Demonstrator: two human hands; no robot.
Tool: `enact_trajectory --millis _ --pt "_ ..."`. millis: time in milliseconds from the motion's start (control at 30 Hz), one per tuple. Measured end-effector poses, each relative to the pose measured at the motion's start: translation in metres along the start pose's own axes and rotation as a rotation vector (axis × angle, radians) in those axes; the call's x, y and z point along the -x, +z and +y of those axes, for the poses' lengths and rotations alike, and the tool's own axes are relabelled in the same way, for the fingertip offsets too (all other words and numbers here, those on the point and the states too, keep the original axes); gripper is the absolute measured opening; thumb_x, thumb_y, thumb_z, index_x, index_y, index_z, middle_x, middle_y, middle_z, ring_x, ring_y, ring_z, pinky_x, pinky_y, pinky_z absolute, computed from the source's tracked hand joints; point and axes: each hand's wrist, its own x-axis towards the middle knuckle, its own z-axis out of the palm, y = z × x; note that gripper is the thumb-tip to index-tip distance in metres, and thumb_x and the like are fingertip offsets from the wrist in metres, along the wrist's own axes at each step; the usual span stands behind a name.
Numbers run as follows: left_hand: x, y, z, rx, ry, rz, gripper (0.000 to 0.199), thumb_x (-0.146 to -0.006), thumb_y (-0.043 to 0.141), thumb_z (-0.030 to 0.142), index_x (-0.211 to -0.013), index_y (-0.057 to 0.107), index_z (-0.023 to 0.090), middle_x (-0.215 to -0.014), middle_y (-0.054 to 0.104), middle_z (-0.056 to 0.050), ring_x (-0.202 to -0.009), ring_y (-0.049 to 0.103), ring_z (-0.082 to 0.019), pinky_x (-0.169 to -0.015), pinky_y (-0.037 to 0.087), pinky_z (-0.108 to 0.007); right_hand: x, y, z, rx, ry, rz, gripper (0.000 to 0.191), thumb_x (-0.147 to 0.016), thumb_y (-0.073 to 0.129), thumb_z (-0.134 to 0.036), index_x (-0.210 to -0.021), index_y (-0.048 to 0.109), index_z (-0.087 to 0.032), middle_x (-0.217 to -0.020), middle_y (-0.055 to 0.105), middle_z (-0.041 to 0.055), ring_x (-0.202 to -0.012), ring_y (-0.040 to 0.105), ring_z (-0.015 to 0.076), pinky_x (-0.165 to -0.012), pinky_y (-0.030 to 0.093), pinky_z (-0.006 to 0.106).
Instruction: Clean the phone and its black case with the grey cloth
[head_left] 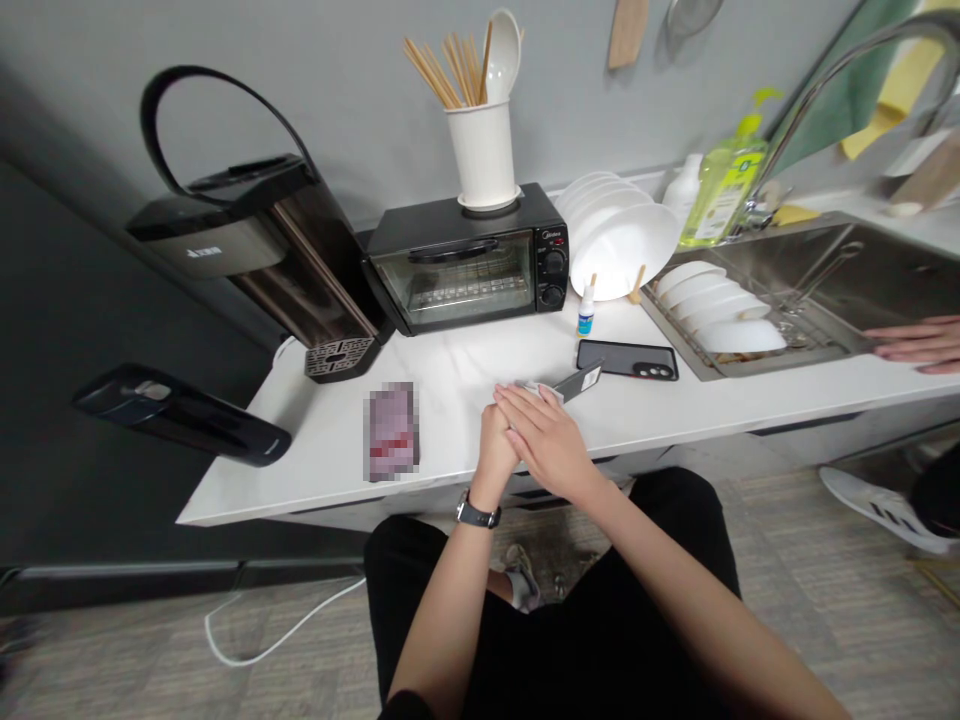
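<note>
My left hand [496, 437], with a dark watch [478, 511] on its wrist, is at the counter's front edge, its fingers mostly hidden under my right hand. Stretched flat across it lie the fingers of my right hand [551, 445]. Something pale and thin, perhaps paper or cloth, shows past the fingertips. Beside it, a dark grey flat piece with a white label [591, 379] sticks out to the right; I cannot tell whether a hand grips it. Just beyond lies a phone [627, 360], camera side up. A small white spray bottle [586, 312] with a blue label stands behind that phone.
A pixelated flat item [391, 432] lies left of my hands. Farther left are a dark flask [184, 415] and a tall water dispenser [300, 260]. Behind stand a toaster oven [465, 265] and racked plates [626, 240]. Another person's hand [919, 343] is by the sink [840, 345].
</note>
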Motion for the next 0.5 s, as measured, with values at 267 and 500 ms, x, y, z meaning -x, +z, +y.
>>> enact_trajectory --millis 267,500 --pt "-0.001 0.005 0.002 0.128 0.078 0.035 0.038 -0.096 0.069 0.044 -0.071 0.072 0.016 -0.061 0.063 0.002 -0.059 0.049 -0.011 -0.058 0.035 -0.024 0.006 -0.041 0.092 0.137 0.272 0.181 0.042 -0.112 0.037 -0.033 -0.133 0.069 -0.017 -0.125 0.074 0.0150 -0.124 0.065 0.0313 -0.113 0.046 0.055" --pt "0.000 0.005 -0.002 0.105 0.102 0.032 0.024 -0.095 0.066 0.020 -0.072 0.072 0.016 -0.069 0.071 -0.002 -0.063 0.059 -0.015 -0.063 0.042 -0.025 0.003 -0.020 0.039 0.094 0.178 0.093 0.041 -0.112 0.036 -0.026 -0.142 0.062 -0.019 -0.138 0.071 0.0108 -0.144 0.053 0.0303 -0.126 0.029 0.060"
